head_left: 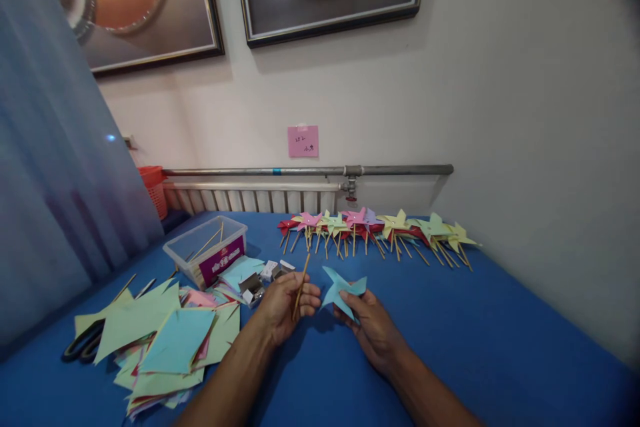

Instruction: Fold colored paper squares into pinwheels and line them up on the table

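A thin wooden stick (301, 287) stands tilted in my left hand (286, 301), palm turned up and the thumb and fingers curled about it. My right hand (373, 325) pinches a light-blue paper pinwheel (340, 290), its folded blades spread out, with the thumb on top near one blade. Stick and pinwheel are apart, with a small gap between the hands. Just left of my left hand lie small open boxes (251, 285) with shiny bits in them, too small to name.
A clear plastic box (187, 250) holding sticks stands at the left. In front of it spread cut paper sheets (177, 340) and black-handled scissors (83, 341). Finished pinwheels (355, 219) line the back of the blue table (465, 347), below a pipe (400, 170) and radiator (250, 199).
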### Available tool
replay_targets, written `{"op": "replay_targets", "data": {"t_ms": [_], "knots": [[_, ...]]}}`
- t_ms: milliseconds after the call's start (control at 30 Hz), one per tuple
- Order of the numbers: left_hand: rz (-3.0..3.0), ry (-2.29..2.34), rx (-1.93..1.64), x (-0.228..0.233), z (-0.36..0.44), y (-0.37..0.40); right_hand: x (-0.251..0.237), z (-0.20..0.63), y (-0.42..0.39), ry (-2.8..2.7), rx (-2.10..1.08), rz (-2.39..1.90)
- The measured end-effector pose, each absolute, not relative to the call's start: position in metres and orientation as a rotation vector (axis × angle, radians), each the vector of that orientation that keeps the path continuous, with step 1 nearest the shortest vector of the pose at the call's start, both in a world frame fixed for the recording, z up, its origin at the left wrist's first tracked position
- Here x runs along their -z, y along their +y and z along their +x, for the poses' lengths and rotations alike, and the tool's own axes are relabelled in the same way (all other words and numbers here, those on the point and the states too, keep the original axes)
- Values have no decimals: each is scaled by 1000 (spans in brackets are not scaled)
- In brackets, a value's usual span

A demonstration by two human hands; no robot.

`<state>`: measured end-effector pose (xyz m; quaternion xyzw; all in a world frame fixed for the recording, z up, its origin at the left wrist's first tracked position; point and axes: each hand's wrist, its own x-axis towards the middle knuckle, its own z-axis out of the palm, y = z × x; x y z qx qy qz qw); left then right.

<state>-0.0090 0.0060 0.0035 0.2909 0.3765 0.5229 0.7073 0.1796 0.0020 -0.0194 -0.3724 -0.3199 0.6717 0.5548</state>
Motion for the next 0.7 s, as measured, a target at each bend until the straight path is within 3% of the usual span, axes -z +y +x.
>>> {"op": "replay_targets", "data": {"t_ms": [233,500,700], "knots": [[715,1012,-1205,-4,-7,7,22,180,2,-743,-1582,-875],[1470,1429,-960,12,-5,7,21,180,3,-695,-1588,-852],[1593,1404,-830,21,1,6,26,179,7,-666,-1548,-873]]}}
